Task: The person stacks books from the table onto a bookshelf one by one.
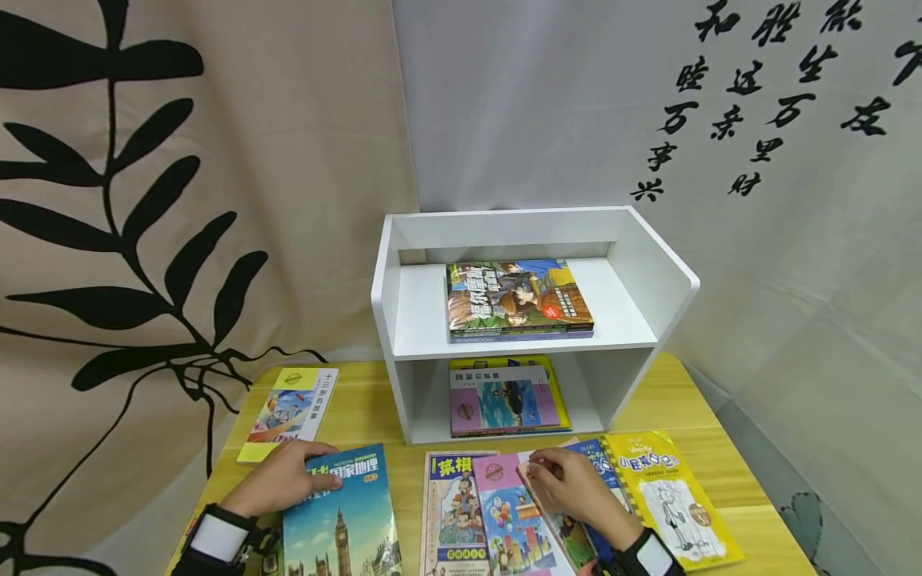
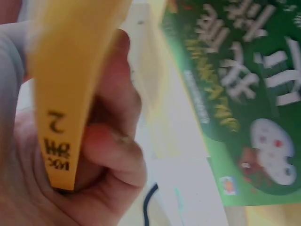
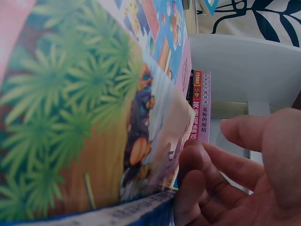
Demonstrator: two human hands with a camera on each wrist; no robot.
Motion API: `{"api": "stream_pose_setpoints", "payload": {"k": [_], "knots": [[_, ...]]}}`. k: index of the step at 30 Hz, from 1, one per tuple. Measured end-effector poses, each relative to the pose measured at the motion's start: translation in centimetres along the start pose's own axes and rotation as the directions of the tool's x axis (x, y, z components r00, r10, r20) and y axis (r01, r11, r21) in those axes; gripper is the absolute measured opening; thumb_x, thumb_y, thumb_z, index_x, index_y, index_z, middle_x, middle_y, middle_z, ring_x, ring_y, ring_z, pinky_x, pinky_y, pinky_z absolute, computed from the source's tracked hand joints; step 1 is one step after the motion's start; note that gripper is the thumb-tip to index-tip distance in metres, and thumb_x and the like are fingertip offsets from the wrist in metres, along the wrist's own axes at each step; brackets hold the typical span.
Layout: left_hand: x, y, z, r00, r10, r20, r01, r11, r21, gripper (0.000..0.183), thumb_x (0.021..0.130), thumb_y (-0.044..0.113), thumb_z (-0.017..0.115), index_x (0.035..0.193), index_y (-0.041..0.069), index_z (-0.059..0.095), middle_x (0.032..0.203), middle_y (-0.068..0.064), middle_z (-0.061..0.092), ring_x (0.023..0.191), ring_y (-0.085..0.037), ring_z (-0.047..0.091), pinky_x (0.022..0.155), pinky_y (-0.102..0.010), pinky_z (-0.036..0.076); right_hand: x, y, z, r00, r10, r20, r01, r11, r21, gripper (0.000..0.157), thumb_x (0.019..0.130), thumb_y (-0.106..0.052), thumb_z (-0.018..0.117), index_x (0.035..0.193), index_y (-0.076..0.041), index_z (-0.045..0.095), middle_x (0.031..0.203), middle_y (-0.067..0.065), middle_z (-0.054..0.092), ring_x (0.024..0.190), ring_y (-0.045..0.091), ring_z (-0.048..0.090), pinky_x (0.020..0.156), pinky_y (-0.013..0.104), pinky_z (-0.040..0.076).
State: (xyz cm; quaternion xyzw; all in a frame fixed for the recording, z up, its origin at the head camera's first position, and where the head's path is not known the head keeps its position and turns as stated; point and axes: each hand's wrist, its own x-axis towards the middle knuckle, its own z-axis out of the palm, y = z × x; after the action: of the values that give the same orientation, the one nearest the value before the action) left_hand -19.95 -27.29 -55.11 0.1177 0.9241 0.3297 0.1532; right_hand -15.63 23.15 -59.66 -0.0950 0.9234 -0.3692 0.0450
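Note:
My left hand point(image 1: 291, 478) grips a blue geography book point(image 1: 353, 512) with a clock tower on its cover, thumb over the front near the top. In the left wrist view its yellow spine point(image 2: 61, 141) lies in the palm with the fingers curled beside it. My right hand point(image 1: 576, 488) is over a thin book with palm trees on the cover point(image 3: 56, 103). In the right wrist view its loosely bent fingers touch that book's edge, and the thumb stands apart. Under it lies a pink book with balloons point(image 1: 507, 520).
A white two-tier shelf point(image 1: 536, 210) stands at the back of the wooden table point(image 1: 353, 408). Comic-style books point(image 1: 519, 300) lie on top, a purple book point(image 1: 504, 400) below. Around the hands lie a comic-cover book point(image 1: 455, 512), a yellow spiral book point(image 1: 673, 500) and a yellow-edged book point(image 1: 288, 412).

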Motion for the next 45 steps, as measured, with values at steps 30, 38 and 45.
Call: {"api": "stream_pose_setpoints", "payload": {"k": [30, 38, 45], "knots": [[-3.3, 14.7, 0.0, 0.869, 0.228, -0.439, -0.387, 0.867, -0.315, 0.028, 0.098, 0.030, 0.075, 0.124, 0.025, 0.067, 0.114, -0.008, 0.076, 0.085, -0.019, 0.074, 0.062, -0.037, 0.065, -2.8, -8.7, -1.7, 0.958, -0.277, 0.080, 0.185, 0.802, 0.568, 0.044, 0.113, -0.012, 0.045, 0.157, -0.015, 0.049, 0.146, 0.023, 0.061, 0.123, 0.018, 0.068, 0.097, 0.038, 0.061], [-2.6, 15.9, 2.6, 0.917, 0.078, -0.392, -0.273, 0.838, -0.472, 0.040, 0.095, 0.042, 0.076, 0.131, 0.028, 0.064, 0.111, -0.012, 0.076, 0.077, -0.023, 0.076, 0.061, -0.038, 0.065, -3.3, -8.9, -1.5, 0.979, -0.198, -0.036, 0.181, 0.782, 0.596, 0.031, 0.111, -0.015, 0.052, 0.138, -0.010, 0.065, 0.110, 0.019, 0.070, 0.046, 0.001, 0.040, 0.042, 0.025, 0.043], [-2.9, 15.8, 3.4, 0.900, 0.176, -0.398, -0.305, 0.908, -0.288, 0.050, 0.093, 0.050, 0.075, 0.139, 0.035, 0.063, 0.106, 0.004, 0.077, 0.080, -0.013, 0.072, 0.063, -0.031, 0.063, -3.5, -7.9, -3.4, 0.975, -0.204, -0.092, 0.220, 0.804, 0.553, 0.032, 0.110, -0.012, 0.052, 0.138, -0.005, 0.066, 0.104, 0.018, 0.072, 0.060, 0.004, 0.060, 0.051, 0.027, 0.052]]}}
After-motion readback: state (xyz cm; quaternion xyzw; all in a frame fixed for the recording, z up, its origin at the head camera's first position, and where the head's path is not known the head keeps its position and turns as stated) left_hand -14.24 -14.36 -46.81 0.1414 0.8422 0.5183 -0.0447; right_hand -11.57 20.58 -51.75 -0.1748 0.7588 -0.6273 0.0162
